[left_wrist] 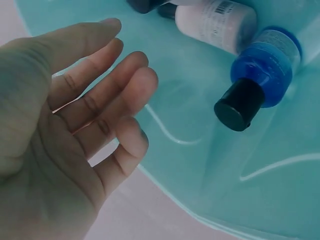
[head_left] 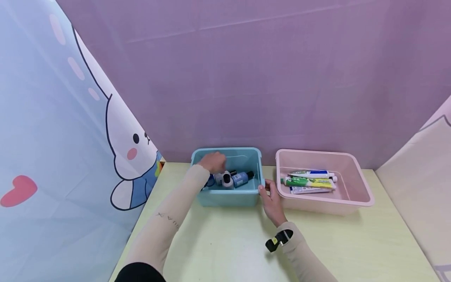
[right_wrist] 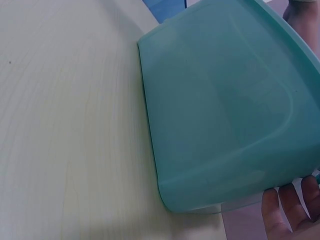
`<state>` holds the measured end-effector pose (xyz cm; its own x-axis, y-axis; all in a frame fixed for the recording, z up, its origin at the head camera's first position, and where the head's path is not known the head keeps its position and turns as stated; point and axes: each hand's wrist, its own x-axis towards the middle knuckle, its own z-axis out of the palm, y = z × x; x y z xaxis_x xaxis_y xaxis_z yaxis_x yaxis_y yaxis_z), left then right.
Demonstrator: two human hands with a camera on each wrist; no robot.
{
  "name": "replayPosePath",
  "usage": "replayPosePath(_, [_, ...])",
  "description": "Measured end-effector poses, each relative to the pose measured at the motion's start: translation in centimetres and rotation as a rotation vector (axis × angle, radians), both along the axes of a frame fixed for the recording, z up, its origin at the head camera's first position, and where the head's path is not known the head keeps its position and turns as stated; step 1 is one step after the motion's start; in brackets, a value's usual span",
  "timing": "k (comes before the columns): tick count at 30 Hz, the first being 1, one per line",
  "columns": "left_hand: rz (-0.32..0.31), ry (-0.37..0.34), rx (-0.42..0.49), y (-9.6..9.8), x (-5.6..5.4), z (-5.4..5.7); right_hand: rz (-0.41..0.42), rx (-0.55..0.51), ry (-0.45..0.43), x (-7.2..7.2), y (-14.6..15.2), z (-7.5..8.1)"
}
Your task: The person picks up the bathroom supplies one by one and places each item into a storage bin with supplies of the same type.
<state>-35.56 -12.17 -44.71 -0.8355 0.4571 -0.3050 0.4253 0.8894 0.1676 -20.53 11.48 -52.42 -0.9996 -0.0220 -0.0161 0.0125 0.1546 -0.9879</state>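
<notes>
My left hand [head_left: 214, 162] reaches into the teal bin [head_left: 225, 199] at its left side. In the left wrist view the left hand [left_wrist: 85, 105] has loosely bent fingers and holds nothing. A blue bottle [left_wrist: 267, 62] with a black cap lies near it in the bin, beside a pale bottle [left_wrist: 212, 22] with a printed label. The head view shows another blue bottle [head_left: 241, 179] and a white bottle [head_left: 227, 181] with a dark cap. My right hand [head_left: 273, 203] holds the bin's front right corner at the rim. Its fingers [right_wrist: 272, 210] lie against the bin's side.
A pink bin [head_left: 327, 201] with several toothpaste tubes [head_left: 310, 182] stands to the right of the teal one. Both bins stand on a pale wooden table [head_left: 232, 243] against a purple curtain [head_left: 267, 78]. A cartoon-printed sheet [head_left: 70, 149] hangs at the left.
</notes>
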Motion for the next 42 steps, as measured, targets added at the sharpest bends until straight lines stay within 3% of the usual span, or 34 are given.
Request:
replayPosePath(4, [0.014,0.034,0.053,-0.7,0.9,0.9,-0.002,0.003,-0.001,0.0,0.0,0.1])
replayPosePath(10, [0.020,0.096,0.097,-1.2,2.3,1.1,-0.005,0.012,-0.008,0.1,0.0,0.5])
replayPosePath(17, [0.032,0.134,0.223,-1.2,3.9,0.7,-0.029,-0.010,-0.003,-1.2,0.4,-2.8])
replayPosePath(23, [0.014,0.175,0.330,-0.4,6.1,1.2,-0.005,0.005,-0.024,0.0,0.3,0.3])
replayPosePath(28, [0.019,0.231,0.407,0.3,7.9,1.3,-0.005,0.001,-0.035,0.3,0.2,0.9])
replayPosePath(42, [0.082,0.424,0.575,0.8,12.6,-1.8,-0.007,-0.001,-0.034,0.2,0.3,0.5])
